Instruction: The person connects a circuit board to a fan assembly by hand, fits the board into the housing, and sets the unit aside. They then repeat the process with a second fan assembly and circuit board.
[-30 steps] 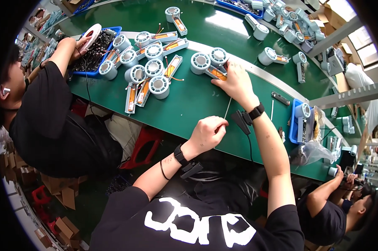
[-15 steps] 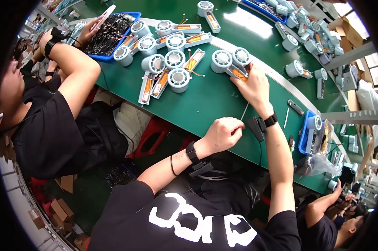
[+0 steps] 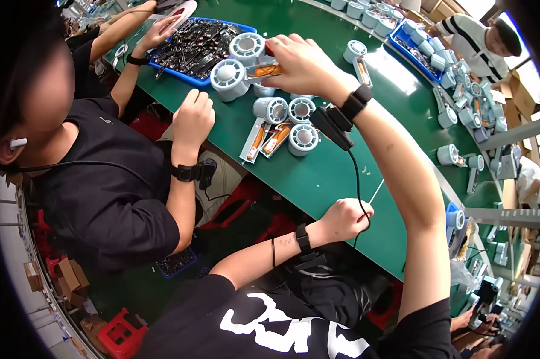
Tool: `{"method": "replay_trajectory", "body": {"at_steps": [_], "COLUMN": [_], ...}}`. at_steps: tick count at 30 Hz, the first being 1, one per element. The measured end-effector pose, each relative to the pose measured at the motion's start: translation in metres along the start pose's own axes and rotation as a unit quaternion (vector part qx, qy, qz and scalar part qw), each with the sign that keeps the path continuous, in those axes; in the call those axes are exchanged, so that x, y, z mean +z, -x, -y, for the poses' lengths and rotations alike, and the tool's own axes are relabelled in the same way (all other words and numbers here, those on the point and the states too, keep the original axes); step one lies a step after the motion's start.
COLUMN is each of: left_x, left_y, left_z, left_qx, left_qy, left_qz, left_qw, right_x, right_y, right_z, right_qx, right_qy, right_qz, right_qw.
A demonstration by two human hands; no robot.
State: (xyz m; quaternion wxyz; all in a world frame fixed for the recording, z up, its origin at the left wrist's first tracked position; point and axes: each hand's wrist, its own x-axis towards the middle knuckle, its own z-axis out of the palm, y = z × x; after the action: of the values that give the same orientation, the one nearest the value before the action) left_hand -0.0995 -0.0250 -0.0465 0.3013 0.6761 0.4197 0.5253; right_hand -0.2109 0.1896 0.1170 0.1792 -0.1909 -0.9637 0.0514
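Observation:
My right hand (image 3: 297,69) is stretched far forward and left, its fingers closed round two pale-blue handheld fans. One fan (image 3: 248,46) has its round head beside the other fan (image 3: 228,76); an orange battery (image 3: 265,70) shows in an open handle. They are over the cluster of similar fans (image 3: 303,139) on the green table. At the near table edge my left hand (image 3: 346,219) is closed on a thin white stick (image 3: 376,190), which points up and right. A black cable from the right wristband passes in front of the left hand.
A blue tray (image 3: 207,82) of small black parts lies at the far left. Beside it a co-worker's closed hand (image 3: 193,116) is raised near the fans; another person's hand is beyond. More fans (image 3: 449,154) and a second blue tray (image 3: 395,37) stand at the right.
My right hand has carried the two fans from mid-table to the left, toward the tray. My left hand keeps the stick. The co-worker's arm has come down beside the fans, and my view has shifted.

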Motion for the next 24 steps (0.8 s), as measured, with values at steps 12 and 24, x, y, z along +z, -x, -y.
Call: {"method": "replay_trajectory", "body": {"at_steps": [12,24], "left_x": [-0.004,-0.008], "left_y": [-0.001,-0.002], "left_z": [-0.005,-0.008], "left_qx": [-0.002,-0.038], "left_qy": [0.026,0.05], "left_qz": [-0.024,0.017], "left_qw": [0.999,0.998], "right_x": [0.041,0.107], "right_y": [-0.037,-0.039], "right_z": [0.051,0.032], "right_qx": [-0.306,-0.218], "right_qy": [-0.048,-0.09], "right_qz": [0.183,0.253], "right_qw": [0.933,0.938]}}
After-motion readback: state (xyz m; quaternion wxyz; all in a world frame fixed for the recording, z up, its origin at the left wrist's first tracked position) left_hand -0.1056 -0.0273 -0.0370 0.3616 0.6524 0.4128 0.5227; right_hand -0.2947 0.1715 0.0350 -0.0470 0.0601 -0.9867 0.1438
